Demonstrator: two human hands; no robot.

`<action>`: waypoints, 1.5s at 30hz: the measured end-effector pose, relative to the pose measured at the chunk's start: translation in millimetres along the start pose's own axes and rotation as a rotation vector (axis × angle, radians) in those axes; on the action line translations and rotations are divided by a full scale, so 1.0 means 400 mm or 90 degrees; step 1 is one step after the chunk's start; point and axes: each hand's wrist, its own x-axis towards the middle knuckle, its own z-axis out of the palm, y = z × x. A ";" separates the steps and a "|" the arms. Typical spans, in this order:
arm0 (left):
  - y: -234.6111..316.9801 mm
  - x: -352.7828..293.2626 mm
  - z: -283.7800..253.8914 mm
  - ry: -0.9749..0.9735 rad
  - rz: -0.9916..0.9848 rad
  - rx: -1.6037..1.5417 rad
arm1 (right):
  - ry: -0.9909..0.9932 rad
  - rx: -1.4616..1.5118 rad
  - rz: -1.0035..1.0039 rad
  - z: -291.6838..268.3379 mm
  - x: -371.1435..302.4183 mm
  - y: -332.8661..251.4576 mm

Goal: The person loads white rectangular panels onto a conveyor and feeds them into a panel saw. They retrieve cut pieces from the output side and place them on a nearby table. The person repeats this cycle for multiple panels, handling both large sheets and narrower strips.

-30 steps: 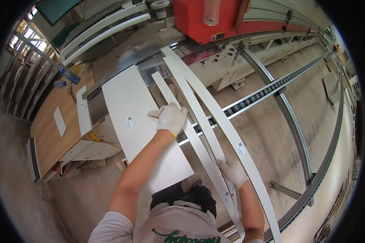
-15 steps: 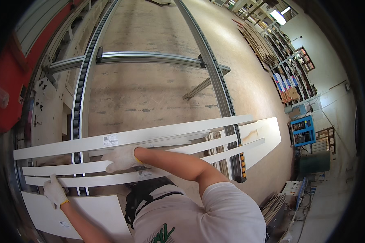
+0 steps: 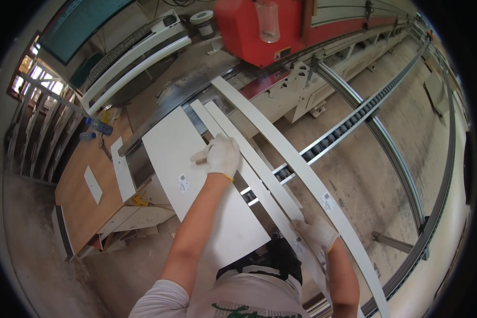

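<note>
My left hand (image 3: 221, 155), in a whitish glove with a yellow cuff, closes over a narrow white strip (image 3: 258, 188) near its far end; its thumb is partly hidden. Lower right, my right hand (image 3: 316, 232), gloved alike, grips the neighbouring white strip (image 3: 274, 186), its fingertips partly hidden. These two strips lie side by side with a thin gap. To their right runs a longer white strip (image 3: 281, 139) bearing a printed label. A wide white panel (image 3: 188, 159), also labelled, lies to the left beneath my left forearm.
Roller rails (image 3: 344, 123) on a metal frame extend to the far right. A red machine (image 3: 249, 34) stands at the back. On the left, a wooden-topped table (image 3: 85, 183) carries small white pieces (image 3: 93, 184) and plastic bottles (image 3: 98, 126). A keyboard (image 3: 119, 53) sits beyond.
My view has swung left, bringing the table, keyboard and bottles into sight. Both hands stay on the narrow strips, the left nearer their far end.
</note>
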 end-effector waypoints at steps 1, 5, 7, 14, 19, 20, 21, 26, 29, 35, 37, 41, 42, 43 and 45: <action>0.001 -0.015 -0.008 0.022 -0.005 -0.042 | 0.000 -0.009 0.007 0.007 0.010 -0.004; 0.014 -0.047 -0.038 0.062 -0.024 -0.102 | -0.020 0.019 -0.019 0.024 0.036 -0.015; 0.019 -0.044 -0.054 -0.007 0.054 0.014 | -0.028 0.025 -0.013 0.024 0.048 -0.025; 0.006 -0.040 -0.128 0.000 -0.001 0.087 | -0.083 0.059 -0.024 0.025 0.090 -0.068; -0.034 0.013 -0.072 0.111 0.133 0.221 | -0.089 0.078 -0.028 0.039 0.121 -0.085; -0.038 0.036 -0.046 0.127 0.057 0.062 | -0.095 0.085 -0.021 0.037 0.129 -0.094; -0.036 0.056 -0.020 0.130 -0.031 -0.087 | -0.101 0.094 -0.011 0.036 0.135 -0.106; -0.041 0.110 0.076 0.179 -0.044 -0.193 | -0.112 0.085 -0.023 0.025 0.156 -0.173; -0.044 0.113 0.083 0.191 -0.099 -0.205 | -0.137 0.095 -0.025 0.021 0.173 -0.190; -0.053 0.131 0.057 0.217 -0.159 -0.201 | -0.149 0.079 0.008 0.024 0.198 -0.162; -0.052 0.135 0.049 0.202 -0.171 -0.218 | -0.120 0.042 -0.013 0.025 0.200 -0.149; -0.052 0.139 0.043 0.160 -0.170 -0.254 | -0.154 -0.001 -0.007 0.013 0.223 -0.150; -0.053 0.141 0.043 0.147 -0.170 -0.265 | -0.165 -0.018 -0.010 0.006 0.228 -0.157; -0.055 0.143 0.042 0.132 -0.174 -0.280 | -0.176 -0.060 0.020 -0.001 0.227 -0.168; -0.058 0.148 0.041 0.112 -0.177 -0.327 | -0.195 -0.138 0.059 -0.018 0.222 -0.200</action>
